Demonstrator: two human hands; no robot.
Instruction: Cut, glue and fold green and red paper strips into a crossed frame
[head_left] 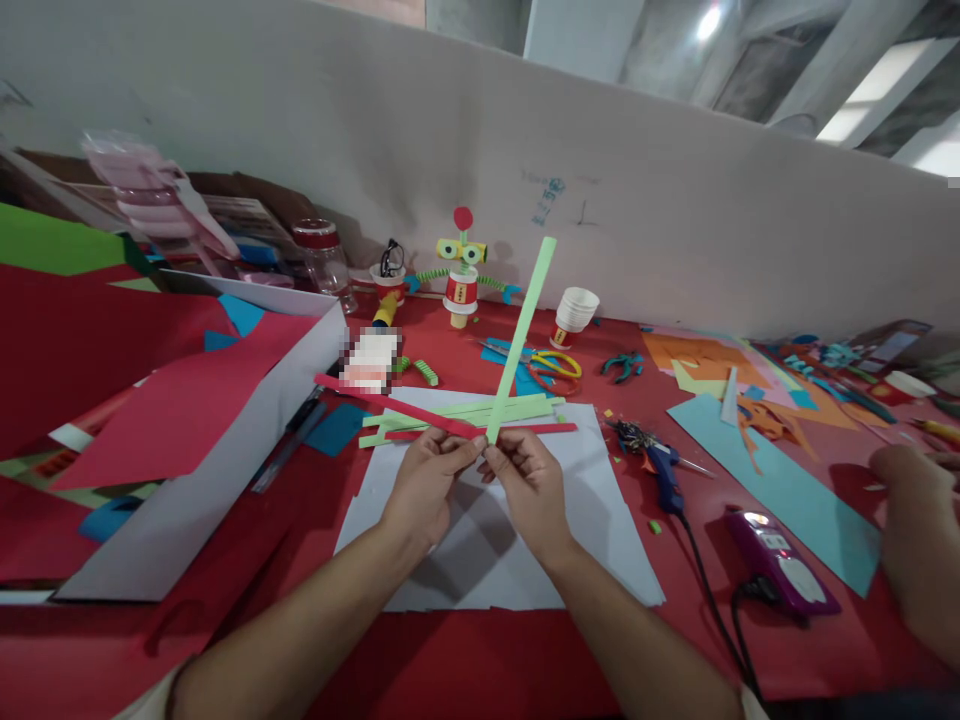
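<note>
In the head view, my left hand (424, 485) pinches the end of a red paper strip (397, 405), which slants off to the left. My right hand (534, 490) has thumb and fingers closed at the lower end of a light green paper strip (523, 325) that stands up and leans right. The two strips meet at an angle between my fingertips; fingers hide the exact join. Below my hands lie white paper sheets (495, 575). Several loose green strips (465, 412) and another red strip (551, 428) lie just behind them.
Scissors (551, 365), pliers (622, 366), a glue gun (660, 470) and a purple power strip (780, 560) lie rightward. Behind stand a paper-cup robot (460, 290) and stacked cups (576, 310). A white box (225, 470) stands left. Another person's hand (919, 520) is at far right.
</note>
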